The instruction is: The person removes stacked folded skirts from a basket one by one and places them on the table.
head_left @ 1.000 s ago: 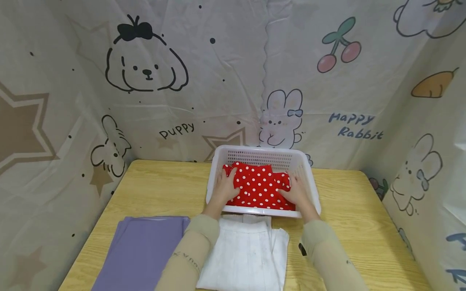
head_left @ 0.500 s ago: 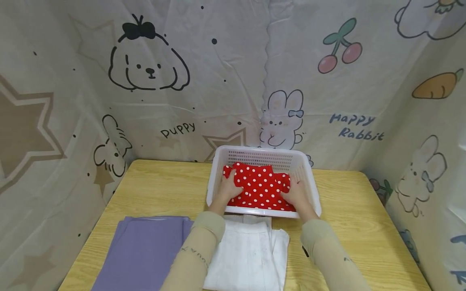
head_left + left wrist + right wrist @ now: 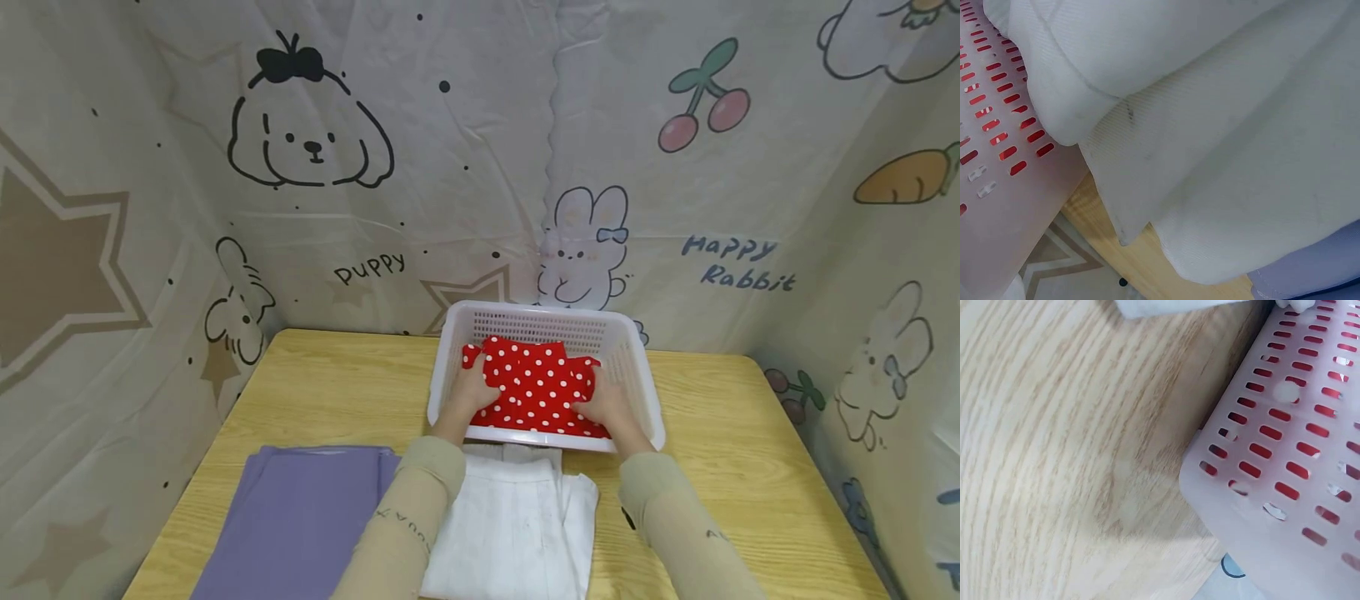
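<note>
In the head view, folded red cloth with white polka dots (image 3: 536, 387) lies inside a white plastic basket (image 3: 645, 392). My left hand (image 3: 468, 393) reaches over the basket's near rim and rests on the cloth's left side, its thumb spread inward across the dots. On the opposite side, my right hand (image 3: 609, 402) touches the right edge, thumb likewise on top. Some fingertips are hard to make out. Neither wrist view shows the hands; both catch the slotted basket wall (image 3: 997, 206) (image 3: 1260, 462), with red showing through.
Folded white cloth (image 3: 513, 525) lies on the wooden table (image 3: 345, 375) just before the basket. Folded purple cloth (image 3: 300, 517) is to its left, partly behind the left sleeve (image 3: 408, 508). A printed curtain (image 3: 465, 167) hangs behind the table and along both sides.
Both hands stay on the polka-dot cloth in the basket, with small shifts of the fingers. Left fingers have moved slightly inward. The head view has shifted a little.
</note>
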`<state>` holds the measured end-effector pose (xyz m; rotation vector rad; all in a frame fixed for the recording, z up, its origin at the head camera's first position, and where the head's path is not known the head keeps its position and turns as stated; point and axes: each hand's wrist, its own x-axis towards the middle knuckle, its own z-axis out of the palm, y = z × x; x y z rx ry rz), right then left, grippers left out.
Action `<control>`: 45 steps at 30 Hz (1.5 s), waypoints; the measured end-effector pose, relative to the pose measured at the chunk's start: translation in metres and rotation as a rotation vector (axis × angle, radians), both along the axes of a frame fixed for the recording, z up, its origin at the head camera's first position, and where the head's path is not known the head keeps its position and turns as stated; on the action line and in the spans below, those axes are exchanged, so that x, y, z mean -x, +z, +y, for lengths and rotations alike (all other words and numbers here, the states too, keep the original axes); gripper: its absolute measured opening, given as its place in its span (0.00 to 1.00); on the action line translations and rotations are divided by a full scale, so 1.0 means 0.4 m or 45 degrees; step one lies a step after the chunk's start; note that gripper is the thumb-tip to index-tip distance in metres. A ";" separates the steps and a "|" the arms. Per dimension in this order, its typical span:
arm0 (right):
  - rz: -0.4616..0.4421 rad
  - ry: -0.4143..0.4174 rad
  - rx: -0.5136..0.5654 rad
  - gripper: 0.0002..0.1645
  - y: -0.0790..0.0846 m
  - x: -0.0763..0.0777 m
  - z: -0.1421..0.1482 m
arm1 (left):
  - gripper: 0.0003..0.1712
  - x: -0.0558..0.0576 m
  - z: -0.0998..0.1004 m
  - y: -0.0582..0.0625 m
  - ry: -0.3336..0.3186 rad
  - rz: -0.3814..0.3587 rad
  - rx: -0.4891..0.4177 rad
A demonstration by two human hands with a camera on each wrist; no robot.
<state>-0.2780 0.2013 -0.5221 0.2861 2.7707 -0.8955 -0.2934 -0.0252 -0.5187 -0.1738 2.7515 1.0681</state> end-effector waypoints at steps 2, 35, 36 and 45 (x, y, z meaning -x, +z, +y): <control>-0.019 -0.007 0.040 0.56 -0.001 0.000 0.004 | 0.46 -0.001 -0.001 0.001 -0.002 -0.004 0.006; -0.145 -0.014 0.392 0.48 -0.011 0.031 0.021 | 0.40 0.014 -0.015 -0.010 -0.095 -0.074 -0.137; -0.142 -0.017 0.402 0.47 -0.012 0.029 0.021 | 0.40 0.014 -0.016 -0.010 -0.103 -0.065 -0.147; -0.133 -0.032 0.491 0.43 -0.018 0.026 0.022 | 0.39 0.021 -0.024 -0.018 -0.160 0.004 -0.248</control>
